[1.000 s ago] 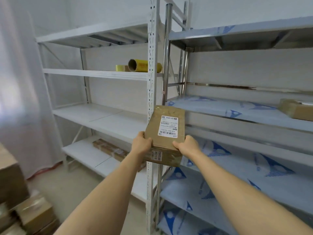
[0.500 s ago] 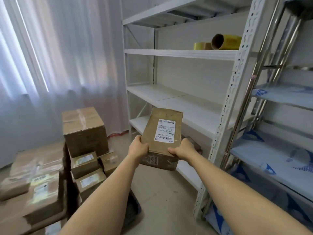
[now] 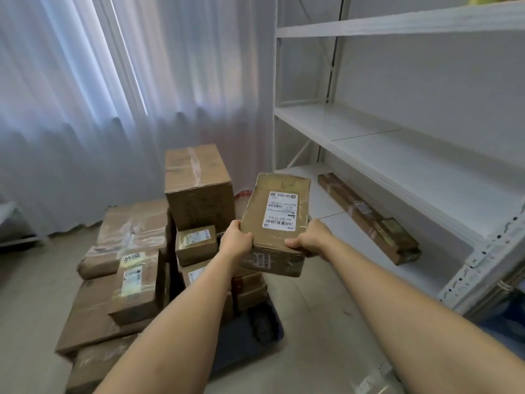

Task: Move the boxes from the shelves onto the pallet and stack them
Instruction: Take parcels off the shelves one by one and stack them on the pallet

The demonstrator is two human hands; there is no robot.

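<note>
The box (image 3: 277, 220) is held in the air, above the floor and just right of the stack (image 3: 159, 251), label side up. Its long axis runs away from the person, so the near short end sits between the two hands and the far end reaches out toward the shelf (image 3: 397, 143). The left hand (image 3: 237, 241) grips the near left corner with thumb on top and fingers curled under; the right hand (image 3: 311, 237) grips the near right corner the same way. Both hold it from the near end only, so most of the box hangs forward of the grip. The stack lies left of and below the box, nearer the left hand, with a tall carton (image 3: 199, 186) at its back and smaller labelled boxes in front. The pallet (image 3: 255, 331) shows as a dark edge under the stack's right side. I judge the coming move to be a swing left and down onto the stack. Right of the stack, a long flat parcel (image 3: 366, 217) lies on the lowest shelf board.
</note>
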